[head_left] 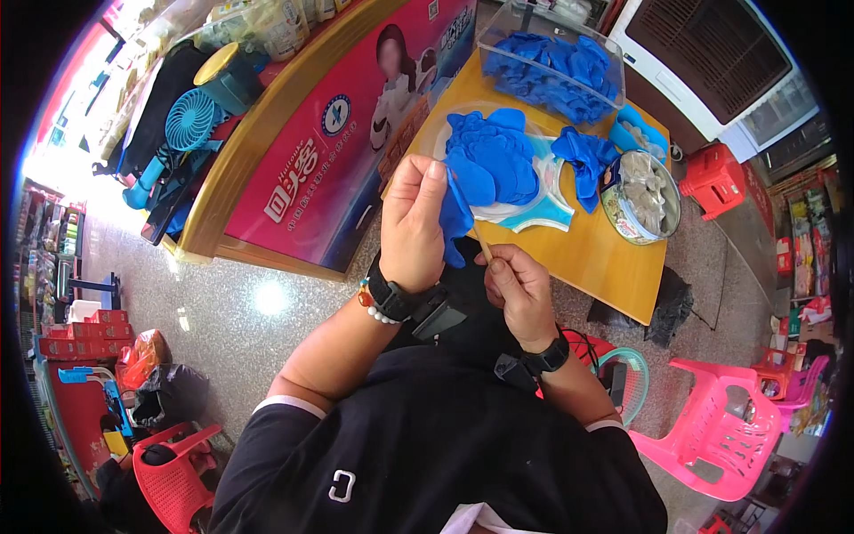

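A person's right hand [520,289] pinches a thin wooden stick [481,242], while the left hand [414,222], just beside it, grips a blue petal-shaped piece [455,218] at the stick's upper end. Beyond, more blue pieces [494,156] heap on a plate [534,218] on the yellow table [605,262], beside a round tin [642,198] and a clear box [551,62].

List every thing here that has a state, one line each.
Left hand: shut on blue piece.
Right hand: shut on wooden stick.
Clear box: open-topped, holding blue pieces.
Plate: heaped with blue pieces.
Round tin: open, filled with pale pieces.
Pink chair: upright, unoccupied.
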`<state>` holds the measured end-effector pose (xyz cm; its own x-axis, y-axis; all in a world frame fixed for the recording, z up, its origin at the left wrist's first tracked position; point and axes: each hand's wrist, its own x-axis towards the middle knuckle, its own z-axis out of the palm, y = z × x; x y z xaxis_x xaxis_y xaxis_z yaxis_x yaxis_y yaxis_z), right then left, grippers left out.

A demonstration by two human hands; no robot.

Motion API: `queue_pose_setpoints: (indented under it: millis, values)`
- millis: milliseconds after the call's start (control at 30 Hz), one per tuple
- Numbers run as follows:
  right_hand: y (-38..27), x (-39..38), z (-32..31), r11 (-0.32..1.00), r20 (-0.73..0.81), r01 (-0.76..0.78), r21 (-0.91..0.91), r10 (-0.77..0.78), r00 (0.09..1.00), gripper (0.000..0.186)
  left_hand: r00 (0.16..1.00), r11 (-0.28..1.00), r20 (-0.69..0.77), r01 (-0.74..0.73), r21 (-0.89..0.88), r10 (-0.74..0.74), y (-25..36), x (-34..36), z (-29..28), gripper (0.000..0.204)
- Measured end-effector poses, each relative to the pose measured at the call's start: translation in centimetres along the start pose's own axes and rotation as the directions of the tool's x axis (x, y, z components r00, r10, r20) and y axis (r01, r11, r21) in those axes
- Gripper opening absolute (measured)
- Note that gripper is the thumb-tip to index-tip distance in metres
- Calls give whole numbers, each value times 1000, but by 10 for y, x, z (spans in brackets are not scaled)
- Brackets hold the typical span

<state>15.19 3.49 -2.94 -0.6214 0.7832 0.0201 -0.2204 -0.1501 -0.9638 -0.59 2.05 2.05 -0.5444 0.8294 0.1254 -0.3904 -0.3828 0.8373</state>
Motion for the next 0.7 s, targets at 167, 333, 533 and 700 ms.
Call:
queue_pose_setpoints:
  millis: [167,333,533,700]
  values:
    - [-3,-8,-4,995,85,80,-56,-75,994,16,989,985,-32,139,-102,-143,-4,8,-9,17]
    - [-7,-1,-5,995,75,44,-94,-37,997,22,993,985,13,119,-122,-119,6,5,-7,19]
    - [-8,-10,-10,993,62,-5,-118,13,998,16,998,988,20,68,-140,-66,9,14,-17,18]
    - [-15,-8,-5,972,93,17,-236,5,996,16,998,998,-17,-60,4,60,6,11,-16,18]
